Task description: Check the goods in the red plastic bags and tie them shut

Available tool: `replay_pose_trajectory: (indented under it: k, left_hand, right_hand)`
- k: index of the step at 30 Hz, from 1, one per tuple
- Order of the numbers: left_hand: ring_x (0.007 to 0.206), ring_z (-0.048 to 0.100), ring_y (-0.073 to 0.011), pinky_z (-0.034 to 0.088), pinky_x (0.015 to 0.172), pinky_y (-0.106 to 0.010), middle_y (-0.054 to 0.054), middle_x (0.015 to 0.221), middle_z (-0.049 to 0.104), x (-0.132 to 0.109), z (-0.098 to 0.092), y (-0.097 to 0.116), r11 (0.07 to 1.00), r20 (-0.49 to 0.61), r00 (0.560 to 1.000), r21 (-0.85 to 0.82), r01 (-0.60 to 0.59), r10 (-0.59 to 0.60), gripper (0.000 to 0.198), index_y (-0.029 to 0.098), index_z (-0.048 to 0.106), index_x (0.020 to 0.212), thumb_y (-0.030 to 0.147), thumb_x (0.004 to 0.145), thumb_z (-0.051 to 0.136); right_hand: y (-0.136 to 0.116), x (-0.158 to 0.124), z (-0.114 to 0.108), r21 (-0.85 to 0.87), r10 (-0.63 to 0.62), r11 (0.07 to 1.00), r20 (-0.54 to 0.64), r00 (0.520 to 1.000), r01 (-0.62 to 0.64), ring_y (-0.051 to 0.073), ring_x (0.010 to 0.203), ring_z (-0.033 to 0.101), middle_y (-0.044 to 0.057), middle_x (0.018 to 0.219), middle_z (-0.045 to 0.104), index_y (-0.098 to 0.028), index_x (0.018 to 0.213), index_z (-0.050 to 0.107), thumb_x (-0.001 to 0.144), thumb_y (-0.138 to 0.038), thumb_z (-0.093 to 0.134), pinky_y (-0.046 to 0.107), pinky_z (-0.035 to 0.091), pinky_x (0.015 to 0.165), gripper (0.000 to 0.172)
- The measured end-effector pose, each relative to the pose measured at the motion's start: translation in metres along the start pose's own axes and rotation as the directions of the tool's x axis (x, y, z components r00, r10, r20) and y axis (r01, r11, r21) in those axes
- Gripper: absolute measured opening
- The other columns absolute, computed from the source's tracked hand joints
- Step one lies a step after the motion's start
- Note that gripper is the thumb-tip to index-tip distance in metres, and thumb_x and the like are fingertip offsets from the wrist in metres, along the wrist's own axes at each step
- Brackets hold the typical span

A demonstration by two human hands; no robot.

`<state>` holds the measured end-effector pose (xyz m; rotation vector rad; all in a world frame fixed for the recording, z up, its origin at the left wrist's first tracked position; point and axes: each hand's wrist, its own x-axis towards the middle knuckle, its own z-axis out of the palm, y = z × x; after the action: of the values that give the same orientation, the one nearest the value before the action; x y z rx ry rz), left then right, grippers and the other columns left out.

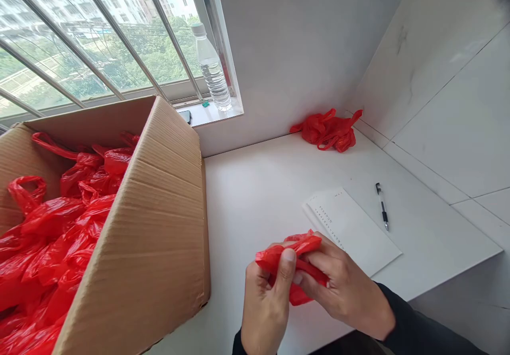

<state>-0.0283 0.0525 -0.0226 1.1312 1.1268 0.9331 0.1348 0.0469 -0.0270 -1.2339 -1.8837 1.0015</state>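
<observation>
A crumpled red plastic bag (pixel 302 294) is gripped between my two hands above the front edge of the white table. My left hand (pixel 266 304) pinches its left side, thumb pressed on top. On the other side, my right hand (pixel 338 280) has its fingers closed around the bag's right part. Parts of the bag are hidden inside the fingers. Just behind my hands lies a sheaf of white paper (pixel 358 227) with writing along its left edge.
At left stands a tall cardboard box (pixel 159 227) filled with red plastic bags (pixel 59 217). More red bags (pixel 329 129) lie against the back wall. A pen (pixel 381 206) rests right of the paper. On the windowsill stands a water bottle (pixel 213 70).
</observation>
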Motion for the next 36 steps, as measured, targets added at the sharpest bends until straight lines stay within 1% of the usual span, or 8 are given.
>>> replay_pose_trajectory:
  k: [5, 9, 12, 18, 24, 28, 31, 36]
  left_hand:
    - [0.045, 0.034, -0.0089, 0.03, 0.046, -0.024, 0.004, 0.046, 0.04, 0.006, -0.001, 0.005, 0.987, 0.015, 0.994, -0.115, 0.108, -0.107, 0.046, 0.019, 0.062, 0.064, 0.055, 0.093, 0.056]
    - [0.054, 0.053, -0.014, 0.044, 0.059, -0.026, 0.0, 0.054, 0.058, 0.007, -0.002, 0.008, 0.926, 0.09, 0.972, -0.295, 0.235, -0.218, 0.043, 0.017, 0.071, 0.103, 0.055, 0.094, 0.054]
    - [0.069, 0.058, -0.014, 0.047, 0.07, -0.026, -0.002, 0.074, 0.064, 0.008, -0.007, 0.008, 0.904, 0.127, 0.974, -0.364, 0.223, -0.188, 0.032, 0.02, 0.067, 0.103, 0.048, 0.096, 0.055]
    - [0.069, 0.047, -0.0086, 0.041, 0.064, -0.021, 0.001, 0.083, 0.055, 0.004, -0.014, 0.007, 0.965, 0.347, 0.935, -0.21, 0.154, -0.073, 0.021, 0.02, 0.054, 0.088, 0.033, 0.088, 0.071]
    - [0.07, 0.053, -0.0102, 0.043, 0.061, -0.021, 0.003, 0.083, 0.057, 0.003, -0.011, -0.001, 0.963, 0.217, 0.96, 0.164, -0.213, 0.175, 0.026, 0.024, 0.055, 0.093, 0.0, 0.083, 0.055]
    - [0.088, 0.061, -0.0115, 0.049, 0.069, -0.019, -0.002, 0.102, 0.062, 0.009, -0.007, -0.015, 0.708, 0.148, 0.827, 0.449, -0.545, 0.542, 0.046, 0.024, 0.056, 0.117, -0.007, 0.083, 0.049]
    - [0.096, 0.063, -0.0122, 0.053, 0.074, -0.018, -0.006, 0.11, 0.06, 0.011, -0.007, -0.024, 0.615, 0.157, 0.769, 0.51, -0.601, 0.62, 0.044, 0.022, 0.057, 0.125, -0.004, 0.09, 0.051]
    - [0.099, 0.062, -0.015, 0.057, 0.078, -0.024, -0.007, 0.112, 0.057, 0.009, -0.014, -0.031, 0.584, 0.237, 0.789, 0.56, -0.587, 0.566, 0.056, 0.026, 0.053, 0.139, -0.003, 0.091, 0.047]
  right_hand:
    - [0.002, -0.002, -0.012, 0.08, 0.16, 0.985, -0.145, 0.976, -0.15, 0.023, 0.098, 0.059, 0.003, 0.101, 0.064, -0.029, 0.104, 0.061, 0.098, -0.044, 0.055, 0.039, 0.05, 0.086, 0.016]
    - [-0.001, -0.006, -0.016, 0.06, -0.044, 0.997, -0.177, 0.983, 0.056, 0.02, 0.101, 0.058, 0.001, 0.099, 0.062, -0.029, 0.098, 0.059, 0.099, -0.028, 0.056, 0.042, 0.043, 0.104, 0.003]
    - [-0.001, -0.008, -0.015, 0.038, -0.175, 0.983, -0.123, 0.977, 0.181, 0.022, 0.118, 0.053, 0.003, 0.117, 0.056, -0.027, 0.097, 0.057, 0.095, -0.023, 0.059, 0.043, 0.037, 0.113, 0.005]
    - [0.006, -0.005, -0.012, 0.164, -0.075, 0.983, -0.018, 0.997, 0.077, 0.028, 0.138, 0.04, 0.005, 0.13, 0.056, -0.029, 0.109, 0.055, 0.098, -0.061, 0.045, 0.046, 0.029, 0.118, 0.035]
    - [0.011, 0.003, -0.011, 0.226, 0.14, 0.963, 0.051, 0.989, -0.148, 0.022, 0.108, 0.061, 0.003, 0.102, 0.066, -0.027, 0.109, 0.058, 0.106, -0.045, 0.033, 0.044, 0.034, 0.114, 0.031]
    - [0.016, 0.008, -0.012, 0.332, 0.241, 0.899, 0.172, 0.955, -0.287, 0.02, 0.095, 0.064, 0.002, 0.091, 0.065, -0.027, 0.123, 0.055, 0.107, -0.04, 0.031, 0.038, 0.049, 0.094, 0.032]
    - [0.021, 0.011, -0.014, 0.391, 0.181, 0.873, 0.296, 0.938, -0.292, 0.019, 0.095, 0.061, 0.002, 0.095, 0.065, -0.027, 0.127, 0.055, 0.107, -0.036, 0.037, 0.036, 0.049, 0.091, 0.029]
    - [0.025, 0.01, -0.017, 0.419, 0.164, 0.86, 0.315, 0.935, -0.292, 0.016, 0.087, 0.057, 0.002, 0.097, 0.062, -0.022, 0.105, 0.058, 0.105, -0.036, 0.043, 0.03, 0.048, 0.079, 0.02]
